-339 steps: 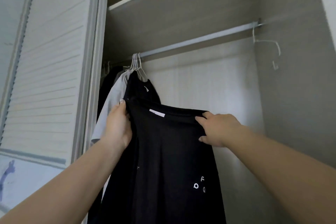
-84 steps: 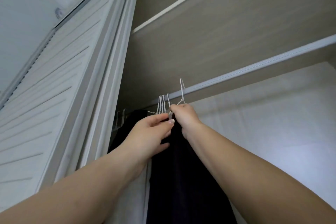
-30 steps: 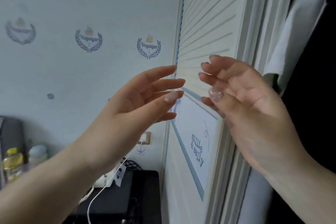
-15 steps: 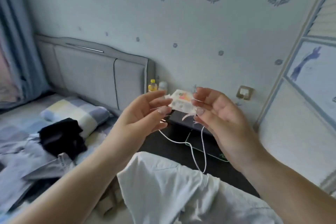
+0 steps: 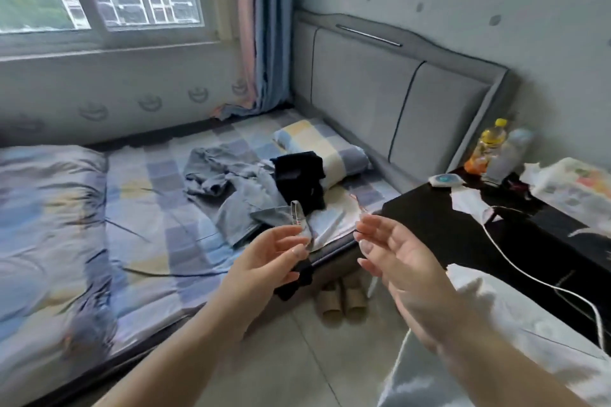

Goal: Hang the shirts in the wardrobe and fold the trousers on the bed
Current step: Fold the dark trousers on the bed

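Currently, both hands are raised in front of the person, above the floor beside the bed (image 5: 139, 251), and neither holds anything. The left hand (image 5: 264, 266) has its palm turned inward with the fingers extended and relaxed; the right hand (image 5: 396, 261) faces it, a short way apart, fingers likewise straight and slightly spread. On the bed's checked sheet, near the pillow (image 5: 325, 150), lies a crumpled grey-blue garment (image 5: 238, 188), unfolded, with part of it reaching the mattress edge just behind the left fingertips. A black garment (image 5: 299, 177) lies partly on the grey-blue one and partly against the pillow. Whether either piece is a pair of trousers or a shirt cannot be told. A rumpled duvet (image 5: 43, 225) covers the left part of the bed. To the right of the bed stands a black bedside table (image 5: 439, 225) carrying a yellow-capped bottle (image 5: 487, 145), a white cable (image 5: 529, 271) and a patterned bag (image 5: 575, 185). A pair of slippers (image 5: 340, 299) sits on the floor at the bed's edge.
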Demonstrator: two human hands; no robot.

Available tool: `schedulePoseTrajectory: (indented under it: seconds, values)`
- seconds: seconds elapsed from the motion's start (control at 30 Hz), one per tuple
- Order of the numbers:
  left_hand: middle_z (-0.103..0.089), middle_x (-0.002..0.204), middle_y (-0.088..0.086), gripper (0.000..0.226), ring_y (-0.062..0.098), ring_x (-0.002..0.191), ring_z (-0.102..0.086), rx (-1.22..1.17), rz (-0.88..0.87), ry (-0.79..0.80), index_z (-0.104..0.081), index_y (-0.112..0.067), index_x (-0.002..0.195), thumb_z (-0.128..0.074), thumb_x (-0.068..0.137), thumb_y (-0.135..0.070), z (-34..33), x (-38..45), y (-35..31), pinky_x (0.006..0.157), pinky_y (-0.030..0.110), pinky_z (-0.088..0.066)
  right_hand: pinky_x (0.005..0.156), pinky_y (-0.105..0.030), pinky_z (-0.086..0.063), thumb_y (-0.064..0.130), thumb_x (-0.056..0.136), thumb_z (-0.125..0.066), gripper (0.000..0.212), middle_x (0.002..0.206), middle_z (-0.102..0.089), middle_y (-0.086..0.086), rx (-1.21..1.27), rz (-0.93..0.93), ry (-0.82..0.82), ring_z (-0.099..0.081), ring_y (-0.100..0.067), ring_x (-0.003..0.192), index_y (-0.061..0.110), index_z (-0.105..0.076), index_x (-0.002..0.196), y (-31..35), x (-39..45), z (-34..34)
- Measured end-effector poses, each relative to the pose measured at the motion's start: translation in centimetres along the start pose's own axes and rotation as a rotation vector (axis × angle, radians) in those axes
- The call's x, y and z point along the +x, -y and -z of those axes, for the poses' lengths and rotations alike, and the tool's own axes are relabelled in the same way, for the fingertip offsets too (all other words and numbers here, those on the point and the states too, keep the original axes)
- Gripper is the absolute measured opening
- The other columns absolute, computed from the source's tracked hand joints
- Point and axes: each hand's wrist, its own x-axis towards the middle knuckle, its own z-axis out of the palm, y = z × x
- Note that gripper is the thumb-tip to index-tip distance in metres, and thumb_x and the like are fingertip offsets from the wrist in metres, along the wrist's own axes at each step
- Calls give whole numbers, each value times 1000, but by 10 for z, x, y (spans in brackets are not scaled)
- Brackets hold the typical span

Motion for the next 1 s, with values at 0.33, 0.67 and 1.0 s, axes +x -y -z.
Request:
schedulePoseTrajectory:
  seconds: [0.33,0.67,1.0]
  values:
    - [-71,109,-2,22,11,100,-68,-79,214,-210,-64,-20,113,-59,91,-18,71,101,57,76,23,-54,81,-23,-48,9,89,-59,23,98,-68,14,104,-206,30,-63,3,95,25,-63,105,-80,135,-44]
    - [-72,106,-8,18,10,97,-69,-152,302,-369,-66,-26,108,-60,91,-22,122,247,68,76,26,-53,82,-23,-49,11,89,-60,21,103,-67,9,72,-345,53,-64,2,96,25,-64,104,-133,299,-76]
    - [-72,106,-7,18,11,98,-68,-200,364,-353,-67,-26,108,-59,92,-22,192,356,79,83,31,-52,85,-24,-49,15,90,-61,20,104,-68,13,-26,-372,-3,-63,0,102,25,-65,106,-163,417,-114]
